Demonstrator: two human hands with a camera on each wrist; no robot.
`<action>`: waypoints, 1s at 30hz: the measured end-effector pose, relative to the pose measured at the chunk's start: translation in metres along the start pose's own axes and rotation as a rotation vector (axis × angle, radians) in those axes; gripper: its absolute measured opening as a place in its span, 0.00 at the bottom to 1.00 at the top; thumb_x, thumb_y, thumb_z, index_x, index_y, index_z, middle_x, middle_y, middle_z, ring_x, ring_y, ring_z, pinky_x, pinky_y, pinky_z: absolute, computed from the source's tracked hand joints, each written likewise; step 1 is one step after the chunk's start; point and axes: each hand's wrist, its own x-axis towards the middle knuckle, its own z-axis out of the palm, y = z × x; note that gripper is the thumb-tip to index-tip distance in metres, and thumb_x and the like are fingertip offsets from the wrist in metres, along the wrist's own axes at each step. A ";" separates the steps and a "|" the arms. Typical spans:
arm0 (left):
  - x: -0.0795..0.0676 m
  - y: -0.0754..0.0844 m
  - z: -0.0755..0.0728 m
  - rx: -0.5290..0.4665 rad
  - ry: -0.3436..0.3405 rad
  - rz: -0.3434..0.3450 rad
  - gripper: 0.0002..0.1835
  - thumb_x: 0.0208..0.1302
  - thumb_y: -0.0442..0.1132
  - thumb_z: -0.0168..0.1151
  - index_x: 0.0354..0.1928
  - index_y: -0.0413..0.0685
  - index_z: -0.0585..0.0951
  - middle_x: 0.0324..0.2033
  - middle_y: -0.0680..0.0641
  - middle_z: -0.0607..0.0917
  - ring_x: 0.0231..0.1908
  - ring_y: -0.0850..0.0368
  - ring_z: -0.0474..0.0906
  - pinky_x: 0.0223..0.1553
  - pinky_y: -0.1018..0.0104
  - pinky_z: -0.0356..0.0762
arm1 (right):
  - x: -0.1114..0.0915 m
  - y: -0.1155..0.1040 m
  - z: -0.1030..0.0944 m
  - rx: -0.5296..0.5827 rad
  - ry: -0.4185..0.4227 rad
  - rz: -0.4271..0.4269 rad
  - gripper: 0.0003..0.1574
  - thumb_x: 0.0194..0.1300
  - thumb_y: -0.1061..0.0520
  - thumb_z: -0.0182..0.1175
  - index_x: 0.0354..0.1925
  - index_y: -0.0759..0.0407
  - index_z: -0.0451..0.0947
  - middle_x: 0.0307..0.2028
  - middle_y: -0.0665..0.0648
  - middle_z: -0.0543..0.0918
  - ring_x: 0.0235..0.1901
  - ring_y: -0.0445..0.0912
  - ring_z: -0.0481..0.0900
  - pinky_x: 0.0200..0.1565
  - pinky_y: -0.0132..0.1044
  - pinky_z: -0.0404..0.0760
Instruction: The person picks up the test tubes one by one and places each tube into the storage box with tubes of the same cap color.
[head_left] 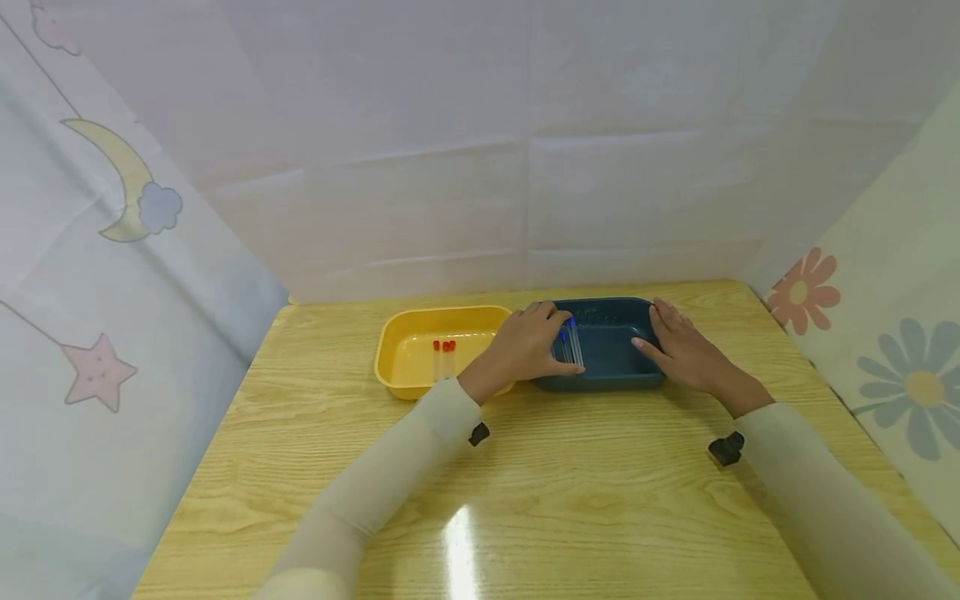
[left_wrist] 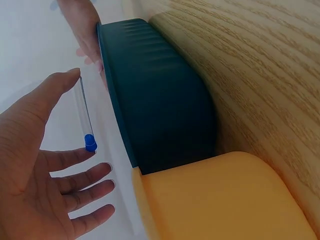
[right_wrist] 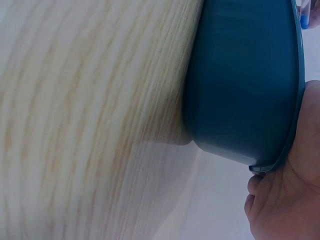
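Observation:
My left hand (head_left: 528, 343) pinches a clear tube with a blue cap (head_left: 576, 343) end to end, thumb at the bare end and a fingertip at the cap. In the left wrist view this tube (left_wrist: 86, 115) shows above the rim level of the dark blue tray (left_wrist: 155, 95), the other fingers spread. Another blue-capped tube (head_left: 566, 350) shows beside it, lower in the tray. My right hand (head_left: 686, 354) grips the tray's right end, thumb over the inside and fingers along the outer rim. The right wrist view shows the fingers round that rim.
A yellow tray (head_left: 405, 387) stands directly left of the dark blue one, with several red-capped tubes (head_left: 447, 358) in it. Both trays sit near the back edge of the wooden table (head_left: 570, 492). Fabric sheets (head_left: 420, 150) hang behind and on both sides.

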 end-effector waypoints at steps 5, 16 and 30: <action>0.006 -0.001 0.001 -0.003 -0.033 -0.014 0.50 0.57 0.76 0.62 0.73 0.51 0.71 0.66 0.45 0.74 0.64 0.50 0.71 0.65 0.51 0.72 | 0.000 0.000 -0.001 0.008 -0.002 0.001 0.54 0.81 0.36 0.39 0.77 0.75 0.32 0.78 0.69 0.26 0.77 0.67 0.28 0.73 0.64 0.32; 0.021 -0.001 0.013 0.038 -0.050 -0.004 0.49 0.57 0.76 0.62 0.72 0.50 0.72 0.64 0.45 0.75 0.63 0.50 0.72 0.63 0.52 0.73 | 0.001 0.001 -0.002 0.003 0.000 0.004 0.54 0.81 0.35 0.39 0.78 0.74 0.31 0.78 0.68 0.25 0.77 0.67 0.29 0.74 0.64 0.33; 0.036 0.005 0.022 0.093 -0.109 -0.025 0.48 0.57 0.76 0.61 0.71 0.51 0.73 0.65 0.45 0.75 0.64 0.51 0.71 0.62 0.54 0.75 | -0.001 0.003 -0.001 -0.005 0.004 -0.007 0.54 0.81 0.35 0.39 0.78 0.74 0.32 0.78 0.69 0.26 0.77 0.67 0.29 0.73 0.65 0.35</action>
